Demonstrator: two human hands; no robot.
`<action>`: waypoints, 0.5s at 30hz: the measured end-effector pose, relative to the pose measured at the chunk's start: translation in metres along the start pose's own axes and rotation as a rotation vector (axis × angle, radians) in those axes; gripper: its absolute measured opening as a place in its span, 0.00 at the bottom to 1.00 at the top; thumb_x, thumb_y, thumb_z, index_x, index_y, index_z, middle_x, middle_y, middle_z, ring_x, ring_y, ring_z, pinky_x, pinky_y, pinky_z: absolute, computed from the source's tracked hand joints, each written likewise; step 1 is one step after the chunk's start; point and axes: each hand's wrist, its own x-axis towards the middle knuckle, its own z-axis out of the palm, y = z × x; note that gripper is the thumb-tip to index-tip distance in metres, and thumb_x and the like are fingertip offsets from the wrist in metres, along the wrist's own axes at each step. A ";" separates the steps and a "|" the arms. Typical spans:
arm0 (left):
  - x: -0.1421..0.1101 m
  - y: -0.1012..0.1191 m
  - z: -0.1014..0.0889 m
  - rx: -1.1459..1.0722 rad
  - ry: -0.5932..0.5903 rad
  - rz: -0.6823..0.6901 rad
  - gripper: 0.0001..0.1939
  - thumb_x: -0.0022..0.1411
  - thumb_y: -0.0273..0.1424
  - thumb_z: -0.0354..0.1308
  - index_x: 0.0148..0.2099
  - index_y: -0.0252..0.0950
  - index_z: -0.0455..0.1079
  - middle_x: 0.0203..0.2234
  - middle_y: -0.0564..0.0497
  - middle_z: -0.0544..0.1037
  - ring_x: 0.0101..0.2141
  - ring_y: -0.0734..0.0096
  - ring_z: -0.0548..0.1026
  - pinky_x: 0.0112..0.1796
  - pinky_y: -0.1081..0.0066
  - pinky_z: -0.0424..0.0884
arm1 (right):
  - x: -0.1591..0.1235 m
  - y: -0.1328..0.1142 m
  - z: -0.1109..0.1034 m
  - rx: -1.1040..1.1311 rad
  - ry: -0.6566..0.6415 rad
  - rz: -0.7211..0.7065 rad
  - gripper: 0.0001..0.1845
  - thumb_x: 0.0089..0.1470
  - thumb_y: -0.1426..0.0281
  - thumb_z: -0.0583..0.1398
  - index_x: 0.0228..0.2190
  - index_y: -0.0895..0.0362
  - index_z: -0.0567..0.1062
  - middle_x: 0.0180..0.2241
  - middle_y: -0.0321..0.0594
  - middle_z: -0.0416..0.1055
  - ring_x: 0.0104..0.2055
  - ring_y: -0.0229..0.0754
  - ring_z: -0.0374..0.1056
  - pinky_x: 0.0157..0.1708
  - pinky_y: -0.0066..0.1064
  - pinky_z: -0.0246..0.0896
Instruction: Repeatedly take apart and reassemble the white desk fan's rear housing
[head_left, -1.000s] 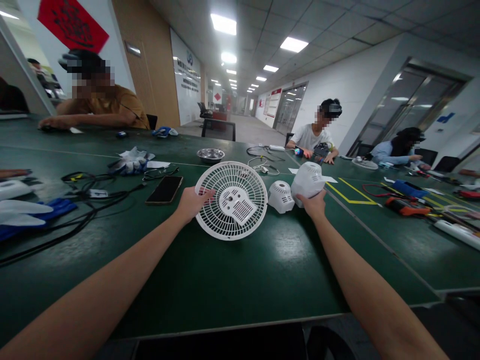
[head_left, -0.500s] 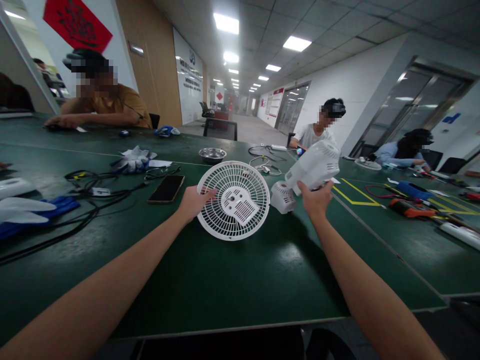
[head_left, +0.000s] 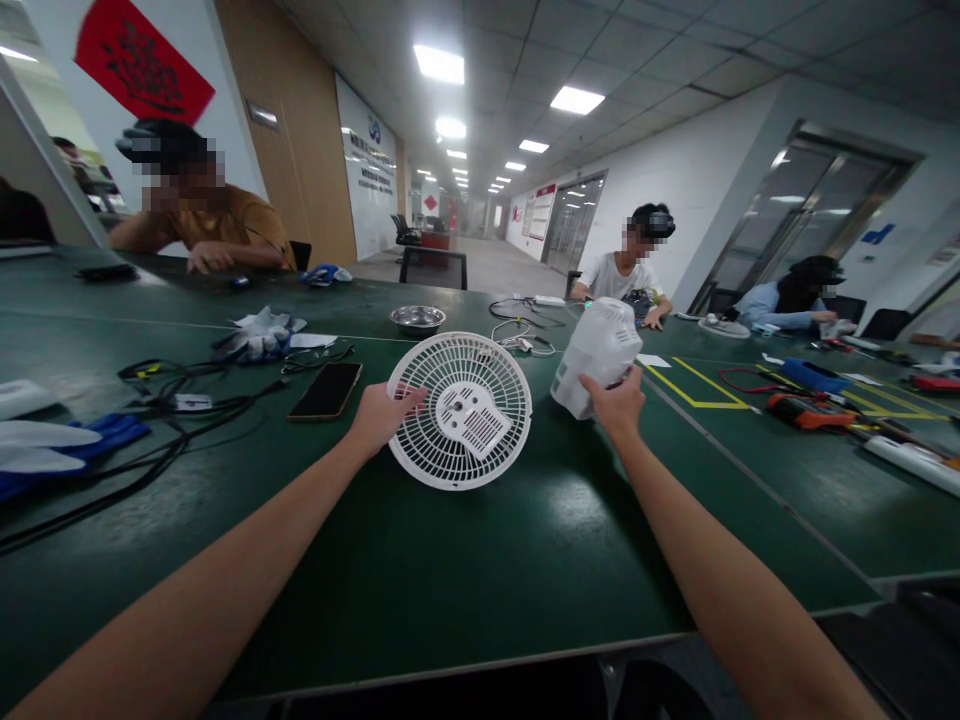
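Observation:
A round white fan guard (head_left: 416,440) with a vented centre plate faces me, propped at a tilt. My left hand (head_left: 381,412) is closed on its left rim, thumb over the grille. To the right, my right hand (head_left: 616,400) grips a white plastic fan housing (head_left: 604,340) with vent slots, which leans up to the right. Slots also show at the housing's lower left. I cannot tell whether those belong to it or to a smaller vented cover, which does not show separately. The housing and the guard are apart.
Left of the guard lie a phone (head_left: 325,391), black cables (head_left: 180,425) and gloves (head_left: 262,335). A metal bowl (head_left: 418,320) and a white cord (head_left: 525,340) sit behind. An orange-and-black meter (head_left: 810,411) lies right. Several people sit around the green table (head_left: 465,570).
My right hand has lifted and tilted the fan housing, then brought it lower and left, where the smaller vented cover stood. My left hand keeps its hold on the guard.

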 end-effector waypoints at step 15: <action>-0.005 0.008 0.002 -0.011 0.010 -0.036 0.18 0.52 0.41 0.70 0.39 0.33 0.78 0.33 0.44 0.84 0.33 0.56 0.83 0.35 0.59 0.79 | 0.035 0.051 -0.003 0.100 0.092 0.169 0.44 0.36 0.56 0.69 0.53 0.56 0.62 0.50 0.52 0.71 0.52 0.58 0.69 0.54 0.49 0.62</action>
